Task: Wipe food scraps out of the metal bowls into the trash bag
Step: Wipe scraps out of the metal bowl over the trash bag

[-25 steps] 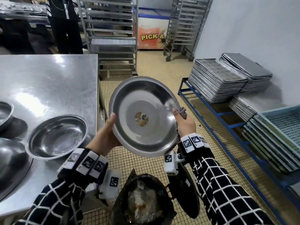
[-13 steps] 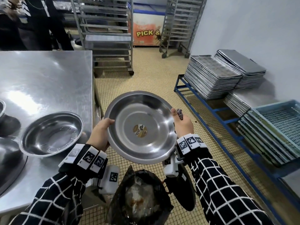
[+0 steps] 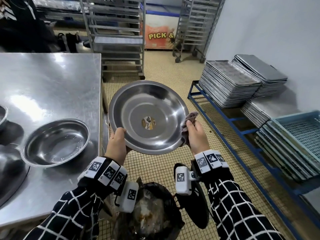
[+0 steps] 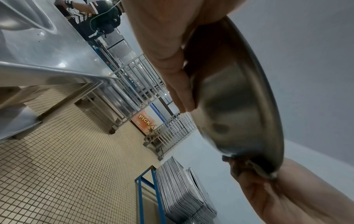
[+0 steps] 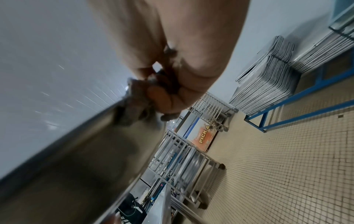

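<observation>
A wide shallow metal bowl [image 3: 149, 116] with a sticker at its centre is held in the air over the floor, tipped slightly toward me. My left hand [image 3: 117, 141] grips its near-left rim, thumb on top and fingers [image 4: 180, 91] under the bowl's underside [image 4: 233, 106]. My right hand [image 3: 195, 134] holds a crumpled grey cloth [image 3: 188, 122] against the bowl's right rim [image 5: 80, 136]. The cloth [image 5: 134, 97] is pinched in its fingers. A black trash bag [image 3: 149, 215] with scraps in it stands open below my wrists.
A steel table [image 3: 52, 84] on the left carries another empty metal bowl [image 3: 57, 141] and parts of two more at its left edge. Stacked metal trays [image 3: 230, 84] and blue crates [image 3: 299, 134] sit on a blue rack at the right. Wheeled racks [image 3: 117, 37] stand behind.
The bowl has dropped lower and tilted flatter. My right hand with the cloth slid down along the right rim toward me. My left hand moved to the near-left rim.
</observation>
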### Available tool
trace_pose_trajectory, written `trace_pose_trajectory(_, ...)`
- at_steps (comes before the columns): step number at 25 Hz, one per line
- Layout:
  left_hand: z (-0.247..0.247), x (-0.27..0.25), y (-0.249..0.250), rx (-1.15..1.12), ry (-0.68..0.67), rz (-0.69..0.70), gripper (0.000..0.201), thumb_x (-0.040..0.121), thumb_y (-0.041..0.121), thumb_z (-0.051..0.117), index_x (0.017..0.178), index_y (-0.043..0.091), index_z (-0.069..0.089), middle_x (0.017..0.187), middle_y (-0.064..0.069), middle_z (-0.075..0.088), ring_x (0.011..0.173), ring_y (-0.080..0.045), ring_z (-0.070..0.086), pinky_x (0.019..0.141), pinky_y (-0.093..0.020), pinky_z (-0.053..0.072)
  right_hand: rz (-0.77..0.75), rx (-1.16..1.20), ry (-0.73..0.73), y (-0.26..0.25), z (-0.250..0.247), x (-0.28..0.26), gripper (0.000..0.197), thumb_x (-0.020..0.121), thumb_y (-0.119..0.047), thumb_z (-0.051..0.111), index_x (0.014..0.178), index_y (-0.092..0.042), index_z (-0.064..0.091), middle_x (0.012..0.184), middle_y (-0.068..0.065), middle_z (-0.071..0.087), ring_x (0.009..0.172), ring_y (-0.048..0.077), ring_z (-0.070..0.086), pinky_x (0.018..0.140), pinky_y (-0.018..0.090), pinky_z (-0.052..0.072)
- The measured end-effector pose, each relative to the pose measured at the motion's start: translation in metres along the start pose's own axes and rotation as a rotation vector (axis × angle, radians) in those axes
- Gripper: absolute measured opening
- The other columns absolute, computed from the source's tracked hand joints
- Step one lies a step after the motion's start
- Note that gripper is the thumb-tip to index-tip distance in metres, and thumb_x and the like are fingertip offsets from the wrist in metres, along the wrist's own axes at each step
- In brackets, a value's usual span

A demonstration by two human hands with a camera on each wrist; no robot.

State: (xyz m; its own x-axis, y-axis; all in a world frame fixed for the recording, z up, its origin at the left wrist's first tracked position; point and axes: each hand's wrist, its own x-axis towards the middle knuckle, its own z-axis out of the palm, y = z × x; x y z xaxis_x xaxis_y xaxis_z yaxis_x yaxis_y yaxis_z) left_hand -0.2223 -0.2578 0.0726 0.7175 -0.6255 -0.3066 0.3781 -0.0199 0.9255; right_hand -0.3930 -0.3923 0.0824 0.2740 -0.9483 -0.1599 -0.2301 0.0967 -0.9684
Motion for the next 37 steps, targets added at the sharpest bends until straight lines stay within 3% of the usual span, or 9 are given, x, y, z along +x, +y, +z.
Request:
trace_pose_trajectory(6,0.005,-0.013,-0.007,-0.025,-0.225,-0.035,0.013,0.093,0.013,0.045,0.093,0.004,0.055,0.086,-0.010,0.060,0.076,-0.020,0.059,0.071,-0.028,0.050,-0.118,0.003,0.143,0.000,0.001,-0.008,0.019,0.100,-0.030,0.042,0.113,-0.019,0.049,0.092,-0.011,0.057,0.078,-0.004,0.054,0.049,0.002,0.040)
trace_pose_trajectory(11,-0.029,0.017,0.031,-0.086,-0.464,-0.044,0.077,0.043,0.052,0.085,0.105,0.009,0.068,0.083,-0.009,0.071,0.073,-0.024,0.069,0.063,-0.032,0.058,-0.196,-0.210,-0.027,-0.015,-0.022,0.003,0.022,0.098,-0.037,0.042,0.111,-0.022,0.052,0.092,-0.009,0.059,0.080,0.001,0.055,0.058,0.012,0.037)
trace_pose_trajectory(16,-0.035,0.019,0.034,0.025,-0.274,-0.057,0.031,0.093,0.032,0.050,0.099,0.008,0.068,0.073,-0.007,0.073,0.064,-0.021,0.070,0.064,-0.030,0.057,-0.209,-0.278,-0.165,-0.025,-0.017,0.013,0.023,0.099,-0.035,0.041,0.105,-0.016,0.053,0.083,-0.007,0.057,0.074,0.006,0.055,0.059,0.012,0.039)
trace_pose_trajectory(20,-0.025,0.021,0.031,0.022,-0.108,-0.028,0.027,0.093,0.026,0.050,0.097,0.004,0.065,0.061,-0.005,0.069,0.054,-0.020,0.065,0.060,-0.031,0.050,-0.184,-0.112,-0.030,-0.021,-0.005,0.009,0.033,0.099,-0.039,0.040,0.118,-0.014,0.052,0.093,-0.007,0.058,0.084,0.006,0.057,0.065,0.015,0.042)
trace_pose_trajectory(23,-0.013,0.016,0.025,0.015,-0.075,-0.013,0.026,0.095,0.025,0.046,0.091,0.006,0.063,0.053,-0.002,0.065,0.046,-0.014,0.061,0.046,-0.021,0.046,-0.141,-0.022,0.100,-0.013,0.009,0.000,0.029,0.099,-0.039,0.040,0.114,-0.016,0.050,0.094,-0.007,0.059,0.082,0.003,0.057,0.062,0.015,0.041)
trace_pose_trajectory(27,0.001,0.008,0.006,-0.062,-0.002,-0.034,0.032,0.095,0.027,0.047,0.114,0.002,0.056,0.084,-0.011,0.066,0.070,-0.020,0.065,0.062,-0.031,0.050,-0.110,0.119,0.234,-0.003,0.025,-0.009,0.025,0.099,-0.035,0.041,0.112,-0.014,0.049,0.095,-0.005,0.058,0.082,0.005,0.058,0.061,0.013,0.043)
trace_pose_trajectory(29,0.007,0.004,0.000,-0.036,-0.016,-0.020,0.031,0.096,0.025,0.045,0.117,0.004,0.053,0.100,-0.014,0.062,0.082,-0.021,0.063,0.070,-0.033,0.051,-0.079,0.178,0.259,0.000,0.032,-0.014,0.020,0.099,-0.033,0.041,0.110,-0.017,0.046,0.094,-0.006,0.056,0.080,0.001,0.056,0.061,0.013,0.043)
trace_pose_trajectory(32,0.015,-0.005,-0.005,-0.029,-0.082,-0.029,0.022,0.094,0.028,0.046,0.104,0.010,0.054,0.097,-0.009,0.063,0.088,-0.022,0.062,0.086,-0.037,0.051,-0.072,0.227,0.284,0.004,0.040,-0.018,0.023,0.098,-0.033,0.045,0.115,-0.017,0.045,0.096,-0.007,0.057,0.080,-0.001,0.056,0.060,0.011,0.044)
trace_pose_trajectory(37,0.008,-0.001,0.000,0.104,-0.307,0.058,0.031,0.094,0.032,0.050,0.110,0.007,0.055,0.094,-0.010,0.067,0.075,-0.015,0.069,0.067,-0.027,0.057,-0.121,0.198,0.260,-0.007,0.027,-0.015,0.024,0.095,-0.031,0.052,0.115,-0.018,0.048,0.097,-0.008,0.061,0.082,0.001,0.060,0.056,0.007,0.046)
